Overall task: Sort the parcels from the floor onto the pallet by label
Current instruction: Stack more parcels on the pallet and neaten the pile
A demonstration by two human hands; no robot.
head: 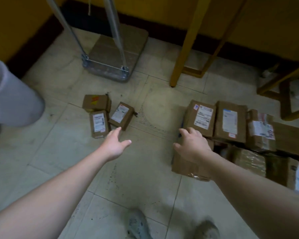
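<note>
Two hands reach low. Fingers of our left hand (114, 144) stretch loose and empty, tips just short of a tilted parcel (128, 119) (white label (122, 113) up, so we can read it). Our right hand (192, 145) lies spread flat on a taped brown parcel (185, 167), perhaps steadying the heap (231, 121) just beyond. Farther off stands the flat trolley (114, 49), probably our pallet.

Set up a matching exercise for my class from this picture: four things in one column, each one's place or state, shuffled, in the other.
1 left hand
2 right hand
3 platform trolley
4 white bin

A at the picture's left edge
B rests on a brown parcel in the right-hand pile
C open, stretched toward three small parcels
D near the wall, cardboard on its deck

Pairs: 1-C, 2-B, 3-D, 4-A
</note>
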